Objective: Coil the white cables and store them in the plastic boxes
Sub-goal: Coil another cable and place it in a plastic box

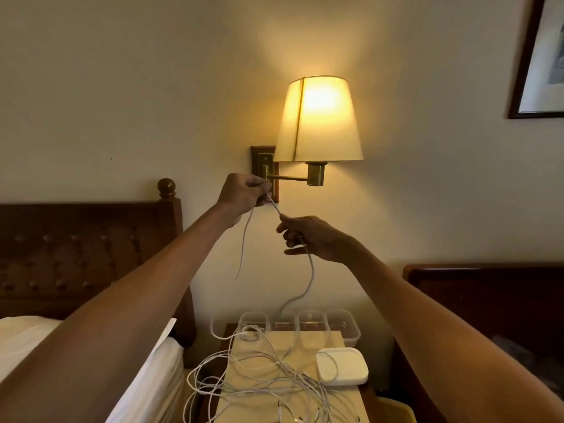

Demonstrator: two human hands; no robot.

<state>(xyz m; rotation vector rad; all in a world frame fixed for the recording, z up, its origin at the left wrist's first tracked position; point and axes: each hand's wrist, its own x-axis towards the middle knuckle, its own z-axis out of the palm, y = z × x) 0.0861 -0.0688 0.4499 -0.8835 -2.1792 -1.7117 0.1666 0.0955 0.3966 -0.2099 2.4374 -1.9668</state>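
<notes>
the fingers [259, 186] of the left hand [242, 195] are curled tight round a white cable [276, 209], gripping it near one end, and a short tail hangs loose below the fist. the right hand [317, 239] pinches the same cable just beside the left, thumb and forefinger closed on it and the other fingers loosely bent. between the two hands the cable runs short and taut. from the right hand it drops in a long curve to the far edge of the bench [331, 340], near the row of clear plastic boxes [311, 325] along that edge. both hands are raised in front of the lit wall lamp [317, 120].

the other cables lie in a loose tangle [259, 383] over the middle and left of the bench, with loops spilling over its left edge toward the bed [27, 334]. a white lidded box [341, 366] sits near the right edge.

the lifted cable seems to run down into that tangle, though i cannot trace it all the way. if so, drawing it up fast could pull a knot tight, drag more loops off the left edge, or snag and tip one of the light boxes at the far edge. a weak pinch in the right hand would let the slack drop back.
</notes>
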